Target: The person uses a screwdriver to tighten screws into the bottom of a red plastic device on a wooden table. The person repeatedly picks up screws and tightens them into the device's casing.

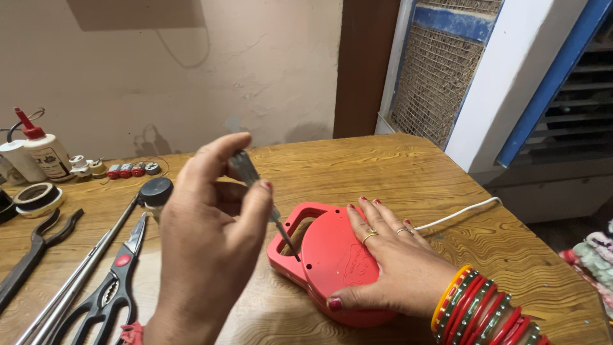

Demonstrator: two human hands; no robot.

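Lying along the left edge of the frame are the black pliers (29, 255), a metal rod (76, 278) and the black-handled scissors (108, 291), with a glue bottle (45, 150) standing at upper left. I am pinching a slim screwdriver (255, 185) in my left hand (207, 246), fingers closed round its clear handle. Its long axis is slanting down and right, the tip touching or nearly touching the red appliance casing (332, 255) at lower centre, near the handle opening. My right hand (389, 255) is lying flat and open on the casing, gripping nothing. A white cord (463, 211) is trailing right across the wooden table (357, 166).
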